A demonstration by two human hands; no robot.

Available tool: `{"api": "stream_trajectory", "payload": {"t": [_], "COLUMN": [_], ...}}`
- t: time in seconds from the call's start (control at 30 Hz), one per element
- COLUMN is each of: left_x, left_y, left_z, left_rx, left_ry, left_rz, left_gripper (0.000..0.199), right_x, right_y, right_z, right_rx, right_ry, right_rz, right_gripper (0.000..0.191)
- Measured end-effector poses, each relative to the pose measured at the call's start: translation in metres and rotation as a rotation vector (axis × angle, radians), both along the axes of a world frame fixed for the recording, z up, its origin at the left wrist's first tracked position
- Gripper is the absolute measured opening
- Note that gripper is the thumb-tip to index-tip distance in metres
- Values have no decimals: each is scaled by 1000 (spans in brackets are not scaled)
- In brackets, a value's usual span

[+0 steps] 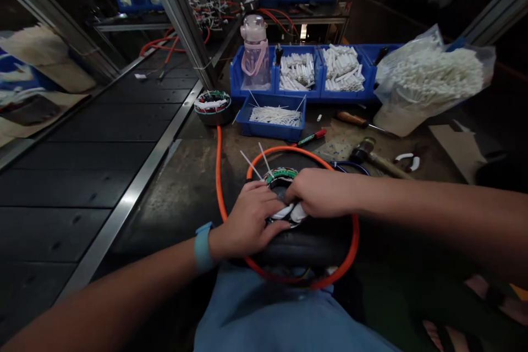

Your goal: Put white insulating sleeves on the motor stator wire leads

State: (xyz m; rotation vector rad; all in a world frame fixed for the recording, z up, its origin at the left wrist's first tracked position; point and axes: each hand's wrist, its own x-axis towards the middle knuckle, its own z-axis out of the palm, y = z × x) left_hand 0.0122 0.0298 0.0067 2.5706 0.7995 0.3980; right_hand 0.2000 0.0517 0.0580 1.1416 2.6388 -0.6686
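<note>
A round wound coil part [282, 176] with green and white wrapping lies on the bench before me, an orange cable looped around it. My left hand [252, 214] grips its left side, fingers bent over the rim and thumb along the near edge. From the right, my right hand [315, 192] reaches over the ring, its fingers curled down into the opening by a white piece [297, 212]; the fingertips are hidden. Two thin white ties [265, 159] stick up from the far left of the ring.
Beyond it are a blue tray of white ties [274, 115], blue bins with white tubes [297, 71] and a bottle [254, 55]. A second coil [212, 107] sits left. Right are a marker [312, 138], screwdriver [352, 118], mallet [383, 162], pliers [408, 160] and filled bag [433, 77].
</note>
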Motion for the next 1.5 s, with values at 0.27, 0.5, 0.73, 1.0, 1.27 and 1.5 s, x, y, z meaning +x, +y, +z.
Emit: {"api": "stream_trajectory", "payload": {"t": [0.27, 0.5, 0.73, 1.0, 1.27, 1.5], "left_x": [4, 3, 3, 2, 7, 12], "left_y": [-3, -4, -4, -1, -6, -9], "left_z": [-5, -5, -5, -14, -18, -17], "left_rx": [6, 24, 74, 230, 301, 379], "left_ry": [-23, -62, -93, -57, 81, 161], "left_rz": [25, 40, 17, 12, 66, 97], "left_gripper": [20, 16, 17, 32, 53, 45], "right_x": [-1, 84, 185, 182, 174, 154], "right_y": [2, 65, 222, 254, 244, 196], "right_z": [-5, -10, -38, -51, -51, -26], "right_rx": [12, 37, 784, 742, 757, 874], "right_ry": [18, 491, -61, -176, -133, 195], "right_rz": [116, -227, -1007, -898, -873, -975], "right_gripper": [20, 27, 41, 30, 36, 37]}}
